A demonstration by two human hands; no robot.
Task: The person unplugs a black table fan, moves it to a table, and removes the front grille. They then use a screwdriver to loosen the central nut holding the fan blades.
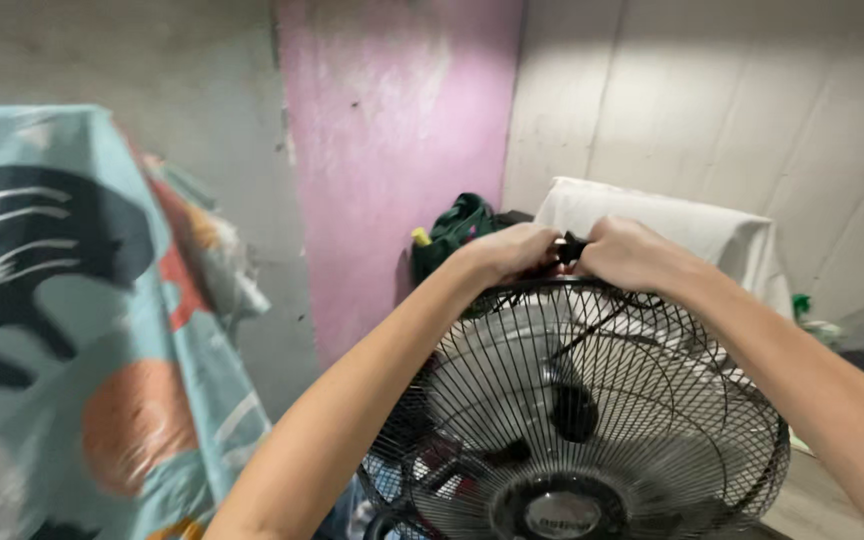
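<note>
Fan grille (592,400) — both hands' fingers (542,250) pinch its top clip (569,248).

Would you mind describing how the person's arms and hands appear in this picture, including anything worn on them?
Both forearms are bare as far as the view shows: no sleeves, gloves, watch or bracelets. The left hand and right hand also appear bare, with no rings that can be made out, though the fingers are curled and partly hidden. Both arms are slender and enter from the bottom edge of the frame.

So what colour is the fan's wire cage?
Black; the fan's wire cage shows best in the head view.
</note>
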